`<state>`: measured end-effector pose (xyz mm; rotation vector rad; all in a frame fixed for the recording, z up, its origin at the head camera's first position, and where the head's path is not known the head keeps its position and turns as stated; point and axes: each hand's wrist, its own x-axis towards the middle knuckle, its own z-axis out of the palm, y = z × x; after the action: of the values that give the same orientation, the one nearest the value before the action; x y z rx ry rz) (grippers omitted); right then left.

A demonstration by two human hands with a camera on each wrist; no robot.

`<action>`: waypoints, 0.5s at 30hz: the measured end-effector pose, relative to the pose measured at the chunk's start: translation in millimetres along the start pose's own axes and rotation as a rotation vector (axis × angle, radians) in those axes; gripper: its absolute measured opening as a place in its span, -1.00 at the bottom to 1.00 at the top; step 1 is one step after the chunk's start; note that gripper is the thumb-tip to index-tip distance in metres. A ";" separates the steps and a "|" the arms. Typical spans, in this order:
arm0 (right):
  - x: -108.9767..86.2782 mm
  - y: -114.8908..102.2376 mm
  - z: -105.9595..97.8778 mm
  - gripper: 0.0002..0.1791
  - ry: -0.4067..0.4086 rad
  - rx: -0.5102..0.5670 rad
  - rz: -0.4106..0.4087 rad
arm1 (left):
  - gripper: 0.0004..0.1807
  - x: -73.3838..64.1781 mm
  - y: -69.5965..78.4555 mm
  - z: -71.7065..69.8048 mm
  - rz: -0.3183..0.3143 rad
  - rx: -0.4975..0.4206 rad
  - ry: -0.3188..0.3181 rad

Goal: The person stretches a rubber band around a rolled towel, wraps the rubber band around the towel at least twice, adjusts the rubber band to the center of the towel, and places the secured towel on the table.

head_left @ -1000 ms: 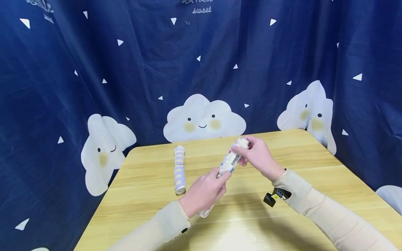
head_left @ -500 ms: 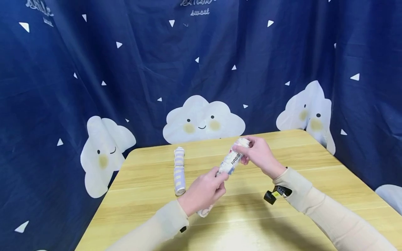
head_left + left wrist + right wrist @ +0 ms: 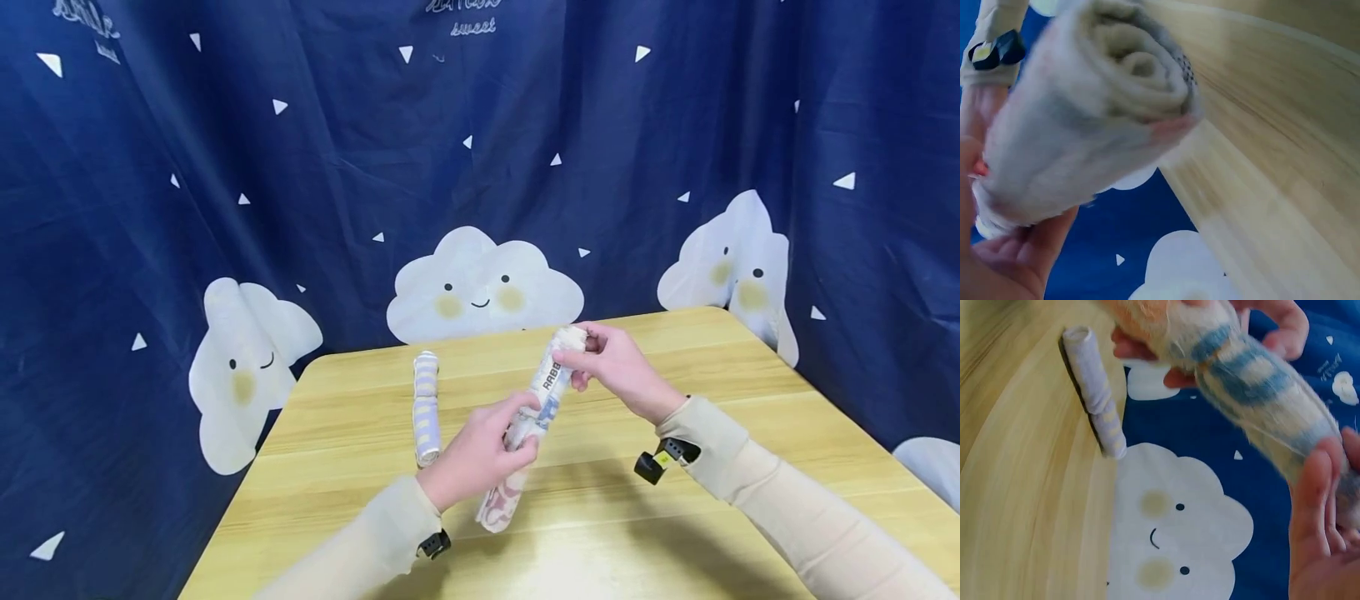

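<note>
A tightly rolled towel (image 3: pixel 557 379), white with printed letters and blue and pink patches, is held slanting above the table between both hands. My left hand (image 3: pixel 480 450) grips it around the middle, thumb and fingers on opposite sides. Near its far upper end, my right hand (image 3: pixel 626 371) pinches it between thumb and fingers. In the left wrist view, the spiral end of the towel roll (image 3: pixel 1085 144) faces the camera. Blue stripes show on the towel roll (image 3: pixel 1266 381) in the right wrist view. The fingers behind the roll are partly hidden.
A second rolled towel (image 3: pixel 427 425), lavender with pale yellow stripes and pinched in at its middle, lies on the wooden table (image 3: pixel 330 450) left of the hands. Behind the table hangs a dark blue curtain (image 3: pixel 510 108) with clouds and triangles.
My left hand has loosened and shifted slightly down and left along the towel, uncovering more of its middle and lower end. The towel stands a little steeper; my right hand keeps its hold.
</note>
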<state>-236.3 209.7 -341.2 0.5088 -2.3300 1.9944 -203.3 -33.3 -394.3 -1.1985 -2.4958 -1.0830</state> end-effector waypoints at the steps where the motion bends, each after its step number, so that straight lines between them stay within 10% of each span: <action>1: 0.4 -0.1 1.4 -0.56 0.023 -0.018 0.000 | -0.56 -0.1 1.0 1.7 0.025 0.045 0.018; 9: 1.2 -5.7 9.6 -0.61 0.170 -0.064 0.041 | -0.56 -0.4 0.9 12.8 0.217 0.365 0.154; 15: 1.1 -4.2 10.5 -0.61 0.197 -0.096 0.069 | -0.68 1.0 -2.2 14.1 0.235 0.465 0.136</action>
<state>-234.2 198.8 -338.8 0.2187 -2.3375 1.8527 -203.5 -24.1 -405.2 -1.1864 -2.2550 -0.4715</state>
